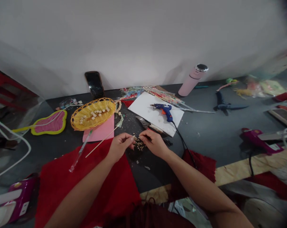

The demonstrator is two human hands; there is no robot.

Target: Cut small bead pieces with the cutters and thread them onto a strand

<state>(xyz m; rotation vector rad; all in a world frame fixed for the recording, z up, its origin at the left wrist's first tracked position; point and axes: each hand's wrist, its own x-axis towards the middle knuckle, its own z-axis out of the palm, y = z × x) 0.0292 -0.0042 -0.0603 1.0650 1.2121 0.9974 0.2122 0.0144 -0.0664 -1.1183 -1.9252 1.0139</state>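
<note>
Small tan beads [140, 145] lie in a loose pile on the dark table, between my two hands. At the pile's left edge, my left hand [121, 145] has its thumb and fingertips pinched together, and what they hold is too small to make out. My right hand [153, 142] is over the pile's right side, also in a pinch, its content hidden. The fingertips of the two hands are a short gap apart. A yellow oval basket [94, 114] with pale pieces in it stands behind my left hand.
A blue glue gun [163, 110] rests on a white board [143, 103], its cord running right of my right hand. Pliers [143, 122] lie behind the beads. Red cloth [86, 186] is under my left forearm. A pink bottle [192, 80] and a phone [95, 84] stand near the wall.
</note>
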